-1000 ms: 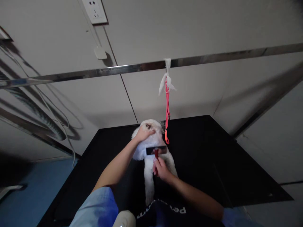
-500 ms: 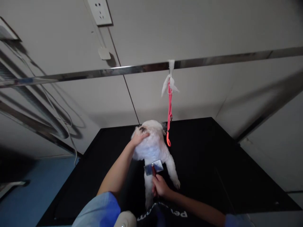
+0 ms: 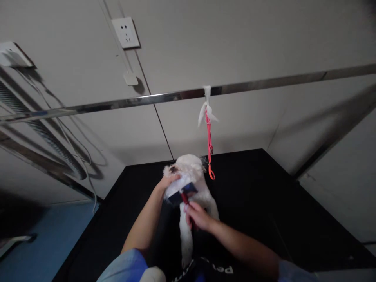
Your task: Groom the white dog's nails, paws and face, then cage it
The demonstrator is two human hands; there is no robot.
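White curly-coated dog point(image 3: 204, 196) is occupying the flat black surface point(image 3: 252, 199), the left hand point(image 3: 168, 183) clasping its head, the right hand point(image 3: 198, 215) gripping a red-handled rectangular brush point(image 3: 184, 196) and raising it from foreleg to chest, shifting work toward the left hand.

A pink strap point(image 3: 209, 135) hangs below a rail point(image 3: 264, 84)

A wide, flat, straight-edged, matte black tabletop point(image 3: 249, 203) is shown, its near edge partly blocked from view. A white, fluffy-coated dog point(image 3: 196, 178) is supported directly on it, positioned about mid-width, with the far edge partly covered by its head and one leg extended toward the near side.
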